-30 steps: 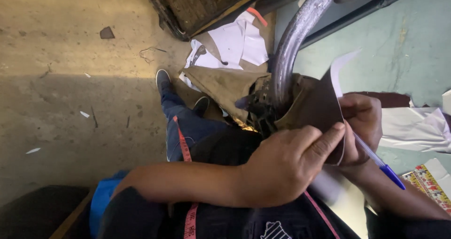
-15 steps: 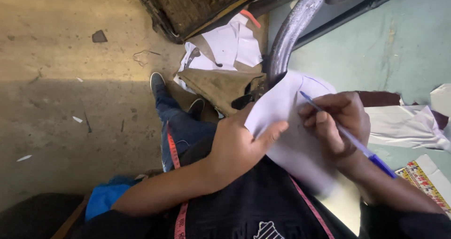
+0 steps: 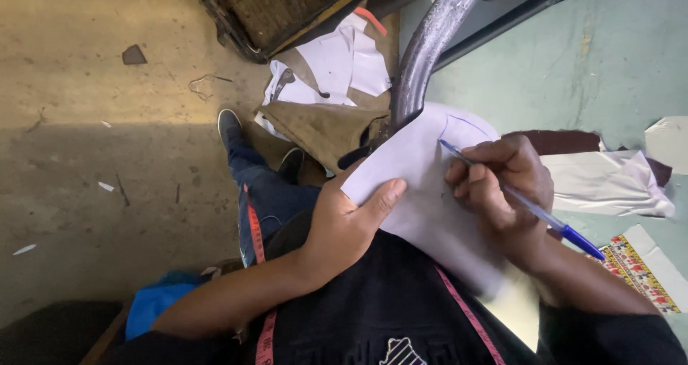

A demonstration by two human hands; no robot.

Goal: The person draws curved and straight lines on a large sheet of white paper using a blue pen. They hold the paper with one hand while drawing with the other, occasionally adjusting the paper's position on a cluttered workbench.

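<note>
Concrete floor (image 3: 93, 157) below, greenish bench (image 3: 545, 71) at right. Left hand (image 3: 347, 225) lies flat, pinning white paper (image 3: 423, 193); right hand (image 3: 502, 186) clamped on blue pen (image 3: 523, 201), tip at paper's far edge, shaft slanting back-right.

1. A curved grey metal pipe (image 3: 423, 49) rises just beyond the fingers.
2. Brown leather pieces (image 3: 326, 125) and white paper cut-outs (image 3: 344, 60) lie on the floor past the fingers.
3. A crumpled white sheet (image 3: 609, 182) lies right of the fingers.
4. A measuring tape (image 3: 256, 229) hangs below them.
</note>
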